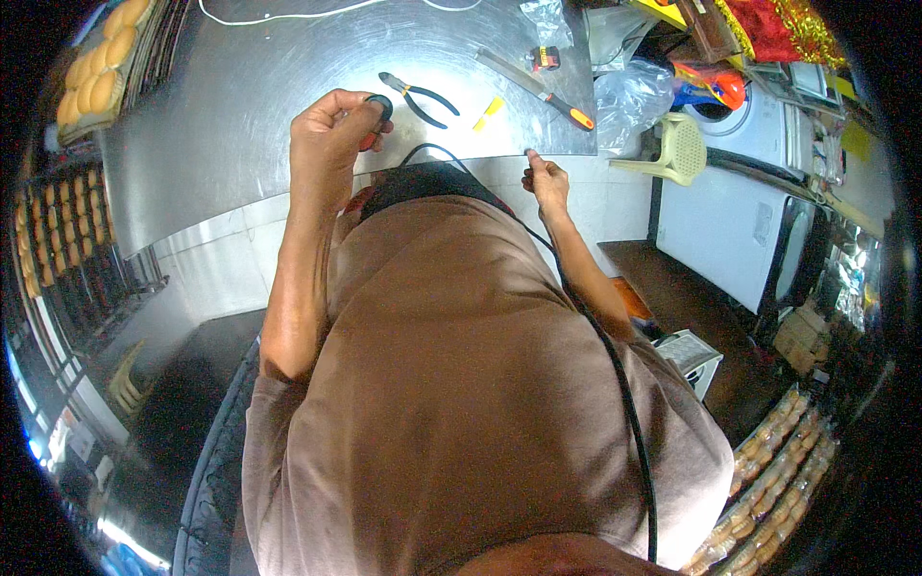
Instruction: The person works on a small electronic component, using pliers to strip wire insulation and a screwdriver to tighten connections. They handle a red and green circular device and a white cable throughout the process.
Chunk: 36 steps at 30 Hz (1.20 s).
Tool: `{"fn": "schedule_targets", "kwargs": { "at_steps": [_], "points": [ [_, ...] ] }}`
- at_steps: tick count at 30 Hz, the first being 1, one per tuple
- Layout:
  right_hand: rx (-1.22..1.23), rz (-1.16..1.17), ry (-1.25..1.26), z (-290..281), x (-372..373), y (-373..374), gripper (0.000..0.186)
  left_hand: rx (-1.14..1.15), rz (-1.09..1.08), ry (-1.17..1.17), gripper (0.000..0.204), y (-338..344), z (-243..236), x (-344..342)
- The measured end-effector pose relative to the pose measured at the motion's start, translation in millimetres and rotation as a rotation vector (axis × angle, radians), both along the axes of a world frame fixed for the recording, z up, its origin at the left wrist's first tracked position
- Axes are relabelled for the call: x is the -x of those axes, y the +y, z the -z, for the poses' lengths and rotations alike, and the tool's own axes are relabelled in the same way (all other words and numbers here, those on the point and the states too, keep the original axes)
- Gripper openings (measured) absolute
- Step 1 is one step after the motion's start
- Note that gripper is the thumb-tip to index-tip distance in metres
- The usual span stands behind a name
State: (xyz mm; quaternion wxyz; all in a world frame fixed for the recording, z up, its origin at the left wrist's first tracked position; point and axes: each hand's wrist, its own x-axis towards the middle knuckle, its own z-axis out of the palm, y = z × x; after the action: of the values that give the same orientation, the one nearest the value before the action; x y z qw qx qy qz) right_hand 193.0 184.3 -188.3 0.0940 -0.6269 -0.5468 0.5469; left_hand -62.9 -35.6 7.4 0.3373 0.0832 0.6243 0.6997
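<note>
My left hand is raised over the front edge of a metal table. Its fingers are closed round a small black and red piece with a rounded end, whose kind I cannot make out. Just right of that hand lie pliers with black handles. My right hand is near the table's front edge, its fingers curled in and its thumb up; what it may hold is hidden. Beyond it on the table rest a flat file with an orange and black handle and a small yellow piece.
A small black and red item and clear plastic bags are at the back right. A black cable runs down over my shirt. Bread rolls on trays stand far left. A pale plastic stool is on the right.
</note>
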Motion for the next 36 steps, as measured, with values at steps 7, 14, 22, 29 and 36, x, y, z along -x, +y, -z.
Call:
{"fn": "schedule_targets", "kwargs": {
  "at_steps": [7,14,22,29,36],
  "points": [
    [-0.021,0.003,-0.024,20.5,10.1,7.5,0.033,0.024,0.067,0.028,0.009,18.3,-1.4,-0.5],
    [-0.197,-0.482,-0.173,48.7,-17.4,18.8,0.019,-0.001,0.111,0.023,0.007,32.3,-2.4,-2.4],
    [0.354,-0.528,0.430,1.4,-84.4,-40.6,0.046,0.006,0.071,0.094,0.006,23.9,-3.0,1.1],
    [0.291,-0.630,0.251,-20.7,-62.5,32.1,0.022,-0.042,0.072,0.045,0.006,29.7,-7.3,4.0],
    [-1.026,-0.870,0.664,-318.2,79.4,22.6,0.021,-0.023,0.087,0.085,0.007,36.3,-5.9,10.7]
  ]
}}
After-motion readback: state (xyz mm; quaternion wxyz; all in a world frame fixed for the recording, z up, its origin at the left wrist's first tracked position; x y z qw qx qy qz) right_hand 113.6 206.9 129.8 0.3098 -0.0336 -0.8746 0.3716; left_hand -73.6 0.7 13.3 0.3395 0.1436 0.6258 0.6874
